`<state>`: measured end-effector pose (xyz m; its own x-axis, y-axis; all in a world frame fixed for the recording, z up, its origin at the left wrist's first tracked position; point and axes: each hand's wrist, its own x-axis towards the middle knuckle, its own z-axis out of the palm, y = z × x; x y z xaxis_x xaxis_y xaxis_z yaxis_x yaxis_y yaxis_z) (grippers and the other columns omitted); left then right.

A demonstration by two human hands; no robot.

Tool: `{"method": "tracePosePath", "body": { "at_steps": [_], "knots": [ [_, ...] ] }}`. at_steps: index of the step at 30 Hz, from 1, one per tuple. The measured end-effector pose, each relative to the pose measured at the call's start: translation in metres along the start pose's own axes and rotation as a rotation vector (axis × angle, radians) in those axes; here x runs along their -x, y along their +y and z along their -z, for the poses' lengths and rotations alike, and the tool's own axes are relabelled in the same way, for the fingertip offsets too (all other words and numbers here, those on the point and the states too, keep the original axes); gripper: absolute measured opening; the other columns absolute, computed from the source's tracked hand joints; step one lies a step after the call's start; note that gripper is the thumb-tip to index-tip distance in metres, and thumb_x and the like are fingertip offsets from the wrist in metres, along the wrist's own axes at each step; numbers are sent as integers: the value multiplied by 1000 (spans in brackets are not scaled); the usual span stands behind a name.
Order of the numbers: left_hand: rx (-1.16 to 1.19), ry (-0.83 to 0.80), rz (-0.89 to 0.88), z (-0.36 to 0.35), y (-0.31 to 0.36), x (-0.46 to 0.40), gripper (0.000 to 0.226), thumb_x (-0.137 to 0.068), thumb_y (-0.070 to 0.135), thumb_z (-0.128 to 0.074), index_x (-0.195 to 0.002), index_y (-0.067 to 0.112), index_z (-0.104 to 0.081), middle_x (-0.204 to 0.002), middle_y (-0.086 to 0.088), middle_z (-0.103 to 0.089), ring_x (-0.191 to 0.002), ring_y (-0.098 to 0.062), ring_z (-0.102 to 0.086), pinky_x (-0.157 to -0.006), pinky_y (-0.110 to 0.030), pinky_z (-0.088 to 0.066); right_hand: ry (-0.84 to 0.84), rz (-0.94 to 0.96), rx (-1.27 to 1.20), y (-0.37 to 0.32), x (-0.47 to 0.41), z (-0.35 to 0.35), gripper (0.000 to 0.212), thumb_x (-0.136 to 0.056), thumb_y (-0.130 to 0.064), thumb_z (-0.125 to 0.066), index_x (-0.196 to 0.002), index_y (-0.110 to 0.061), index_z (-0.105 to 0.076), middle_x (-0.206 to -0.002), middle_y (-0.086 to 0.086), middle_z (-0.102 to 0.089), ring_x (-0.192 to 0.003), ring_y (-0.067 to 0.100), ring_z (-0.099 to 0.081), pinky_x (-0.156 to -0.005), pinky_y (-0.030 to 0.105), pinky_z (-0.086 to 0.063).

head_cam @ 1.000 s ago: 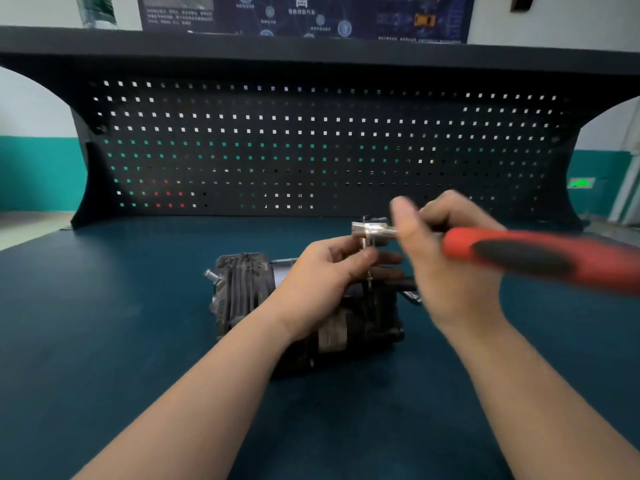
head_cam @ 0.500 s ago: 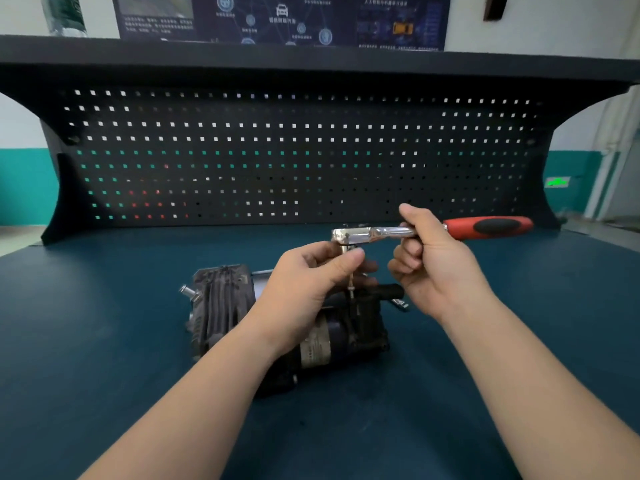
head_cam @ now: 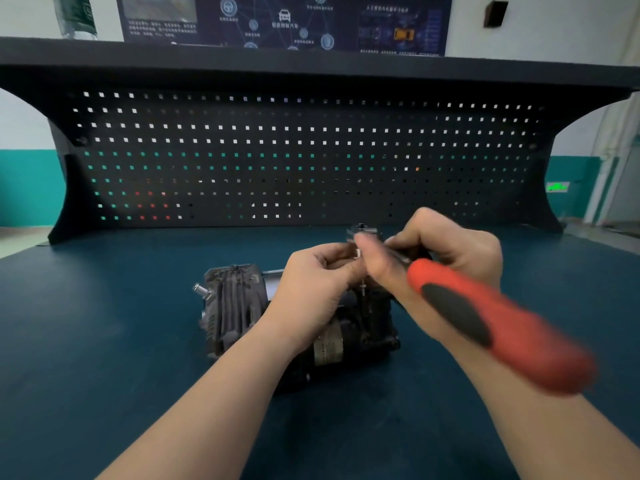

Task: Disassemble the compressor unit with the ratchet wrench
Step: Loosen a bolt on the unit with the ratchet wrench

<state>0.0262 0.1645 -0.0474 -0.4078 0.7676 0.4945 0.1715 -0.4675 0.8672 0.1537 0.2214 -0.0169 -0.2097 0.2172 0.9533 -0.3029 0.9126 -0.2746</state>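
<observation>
A dark finned compressor unit [head_cam: 235, 306] lies on its side in the middle of the blue bench top. My left hand [head_cam: 311, 289] hovers over it and pinches the socket and thin shaft under the wrench head. My right hand [head_cam: 446, 251] grips the steel shank of the ratchet wrench [head_cam: 485, 317]. Its red and black handle points toward me and to the right and is blurred. The silver wrench head [head_cam: 362, 232] sits just above my left fingers. The bolt under the shaft is hidden by my hands.
A black pegboard back panel [head_cam: 311, 157] rises behind the bench, with a shelf [head_cam: 311, 60] on top. The blue bench top [head_cam: 86, 341] spreads left, right and in front of the compressor. A poster hangs on the wall above.
The wrench handle has swung from pointing right, level with the bench's back, round toward me. My left hand has kept its pinch below the wrench head.
</observation>
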Motion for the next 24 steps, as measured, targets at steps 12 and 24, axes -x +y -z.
{"method": "tracePosePath", "body": {
  "at_steps": [12, 24],
  "knots": [
    [171, -179, 126, 5, 1, -4, 29, -82, 30, -58, -104, 12, -64, -100, -10, -72, -91, -28, -69, -80, -30, -54, 187, -860, -815, 51, -18, 9, 29, -90, -16, -59, -63, -15, -50, -41, -4, -43, -33, 6, -33, -41, 18, -25],
    [-32, -2, -48, -1, -2, -2, 9, -82, 9, -67, -77, 15, -72, -73, 1, -72, -67, -9, -66, -62, -19, -50, 7, 20, 108, 5, -6, 2, 41, -88, -25, -64, -56, -4, -48, -50, 8, -46, -46, 11, -39, -46, 20, -33]
  ]
}}
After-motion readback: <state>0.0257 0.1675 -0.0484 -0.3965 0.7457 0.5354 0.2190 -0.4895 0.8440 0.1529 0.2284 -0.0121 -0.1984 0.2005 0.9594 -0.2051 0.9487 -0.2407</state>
